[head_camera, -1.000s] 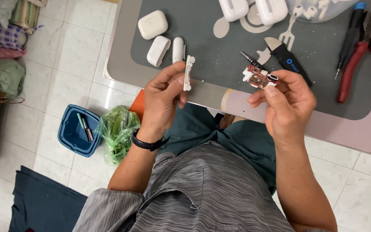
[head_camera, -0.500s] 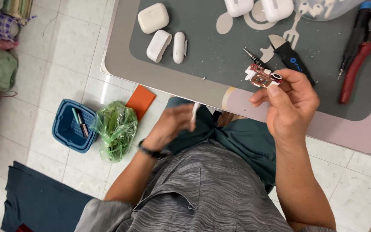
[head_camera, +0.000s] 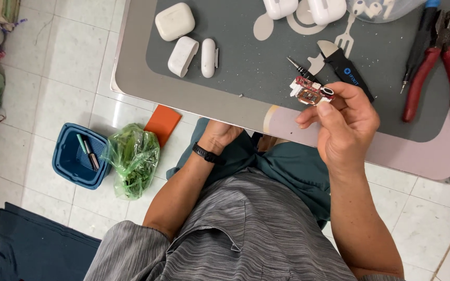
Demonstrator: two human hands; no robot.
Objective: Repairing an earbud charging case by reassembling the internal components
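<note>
My right hand point(head_camera: 345, 125) pinches a small red circuit board point(head_camera: 308, 91) with a white connector, held just above the grey work mat point(head_camera: 256, 57) near the table's front edge. My left hand point(head_camera: 222, 134) has dropped below the table edge into my lap; its fingers are hidden under the tabletop, so I cannot see whether it still holds the white part. A black band sits on that wrist. White earbud case halves point(head_camera: 183, 54) and a closed white case point(head_camera: 174, 21) lie on the mat at the left.
Red-handled pliers point(head_camera: 446, 62), a blue-tipped tool and a black pry tool point(head_camera: 346, 67) lie on the mat at the right. On the tiled floor stand a blue basket point(head_camera: 76, 156), a green plastic bag point(head_camera: 134, 156) and an orange square point(head_camera: 162, 124).
My left hand, which held a white part up beside the right hand, has moved down and under the table edge. The right hand keeps the circuit board in place.
</note>
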